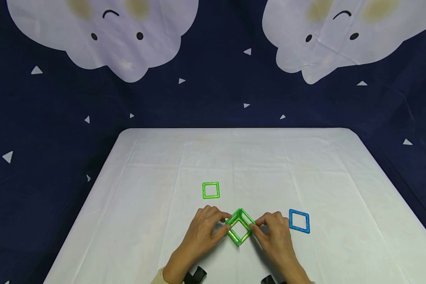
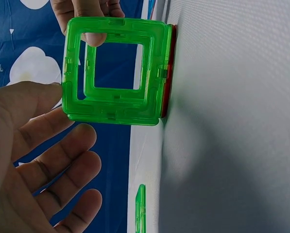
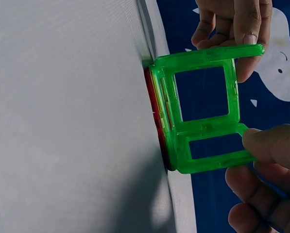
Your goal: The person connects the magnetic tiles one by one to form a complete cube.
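Several green square magnetic tiles [image 1: 239, 241] stand on edge, joined corner to corner like an open box, near the front of the white table. At their foot, a red tile [image 2: 168, 77] shows as a thin edge against the tabletop. My left hand [image 1: 205, 227] pinches the box's left corner between thumb and index finger, its other fingers spread loosely. On the opposite side my right hand [image 1: 276, 234] grips the outer edge of a green tile [image 3: 210, 165] with thumb and index finger. A loose blue square tile [image 1: 299, 230] lies flat beside the right hand.
Another green square tile [image 1: 204, 191] lies flat beyond my left hand. The white-covered table [image 1: 234, 154] ends at a dark blue cloth [image 1: 213, 102] with clouds and triangles. Black wrist gear [image 1: 196, 275] shows below my left wrist.
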Motion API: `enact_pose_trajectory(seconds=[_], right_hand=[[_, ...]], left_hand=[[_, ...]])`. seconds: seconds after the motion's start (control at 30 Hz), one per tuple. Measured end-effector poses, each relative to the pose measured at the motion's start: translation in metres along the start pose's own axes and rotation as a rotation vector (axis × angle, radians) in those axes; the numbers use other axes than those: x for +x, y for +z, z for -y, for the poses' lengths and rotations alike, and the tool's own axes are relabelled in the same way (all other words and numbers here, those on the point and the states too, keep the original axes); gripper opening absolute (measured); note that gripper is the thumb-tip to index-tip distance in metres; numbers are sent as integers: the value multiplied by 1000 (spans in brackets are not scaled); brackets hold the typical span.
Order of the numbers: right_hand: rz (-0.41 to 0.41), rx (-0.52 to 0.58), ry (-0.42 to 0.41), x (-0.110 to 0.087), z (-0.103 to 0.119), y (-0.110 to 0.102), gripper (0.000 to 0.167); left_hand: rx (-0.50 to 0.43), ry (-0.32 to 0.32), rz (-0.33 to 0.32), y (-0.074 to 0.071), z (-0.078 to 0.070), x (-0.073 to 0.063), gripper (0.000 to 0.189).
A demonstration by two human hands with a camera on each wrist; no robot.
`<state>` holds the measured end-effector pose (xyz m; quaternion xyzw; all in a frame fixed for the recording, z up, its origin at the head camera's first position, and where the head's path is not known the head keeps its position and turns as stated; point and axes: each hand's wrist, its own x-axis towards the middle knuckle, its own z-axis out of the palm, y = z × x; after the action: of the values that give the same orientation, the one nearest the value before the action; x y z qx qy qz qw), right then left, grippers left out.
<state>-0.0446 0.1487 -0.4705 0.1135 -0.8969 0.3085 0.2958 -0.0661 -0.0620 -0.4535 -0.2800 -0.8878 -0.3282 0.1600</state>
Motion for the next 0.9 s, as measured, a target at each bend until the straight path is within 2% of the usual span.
enact_pose_trajectory(seconds=[0.5,0.7,0.9], right_hand=[[31,-34,-16,-1,-3,1,34],[46,-40,0,-2,-3,1,32],[46,-51,-16,0,-3,1,30]], left_hand=[[30,12,-15,1,-1,-1,22],[10,-2,9,-2,0,0,22],[-21,50,9,-2,0,1,22]])
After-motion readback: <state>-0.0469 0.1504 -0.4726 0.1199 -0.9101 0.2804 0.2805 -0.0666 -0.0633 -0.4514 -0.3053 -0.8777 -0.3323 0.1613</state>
